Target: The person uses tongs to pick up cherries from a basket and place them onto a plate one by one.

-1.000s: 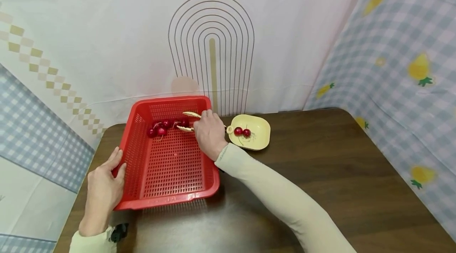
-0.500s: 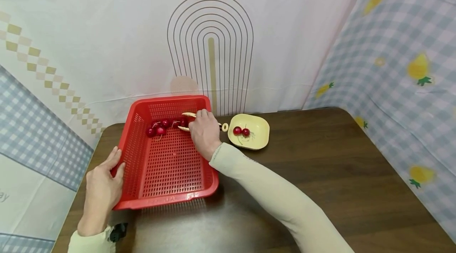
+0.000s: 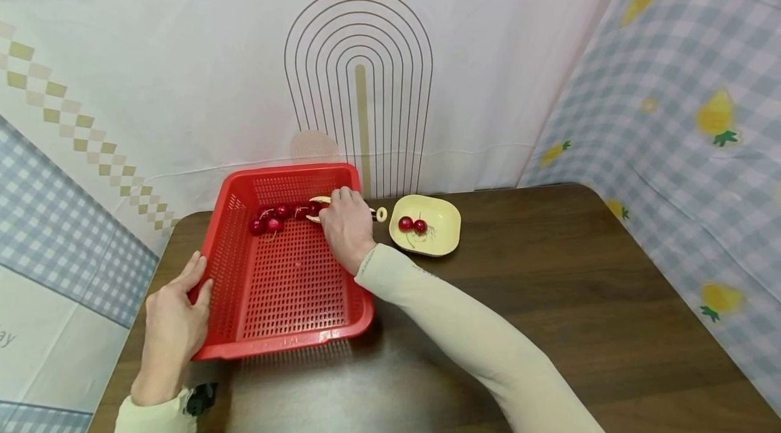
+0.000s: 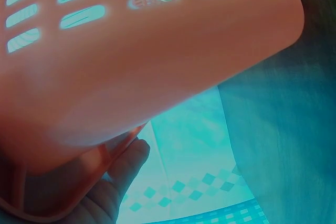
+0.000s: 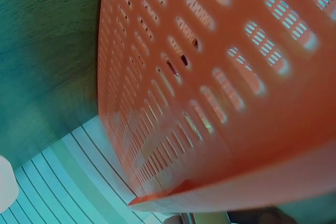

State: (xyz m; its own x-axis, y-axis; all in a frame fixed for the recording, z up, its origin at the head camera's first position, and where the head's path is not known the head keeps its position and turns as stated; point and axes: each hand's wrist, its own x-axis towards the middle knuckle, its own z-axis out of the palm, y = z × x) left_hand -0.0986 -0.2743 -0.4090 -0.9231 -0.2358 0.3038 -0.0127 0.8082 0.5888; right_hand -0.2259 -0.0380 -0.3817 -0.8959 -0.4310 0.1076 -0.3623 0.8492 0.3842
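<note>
My left hand (image 3: 173,321) grips the left rim of a red perforated plastic basket (image 3: 287,338); its fingers (image 4: 131,163) also show at the rim in the left wrist view. Over the basket's right wall, my right hand (image 3: 349,228) holds cream-tipped tongs (image 3: 381,214), whose ring end sticks out to the right. The tong tips lie on either side of a dark red cherry (image 3: 314,208) inside the basket; whether they touch it cannot be told. Several more stemmed cherries (image 3: 274,225) lie to its left, toward the back. The palm side of my right hand is hidden.
Right of the basket stands a pale yellow dish (image 3: 448,233) with two cherries (image 3: 405,223) in it. Both stand on a dark wooden table (image 3: 549,297). A patterned cloth (image 3: 488,80) hangs close behind, and a checked cloth borders the right side.
My right hand and the tongs have shifted slightly left, and the tong tips have drawn closer together around the cherry. My left hand stays on the basket rim.
</note>
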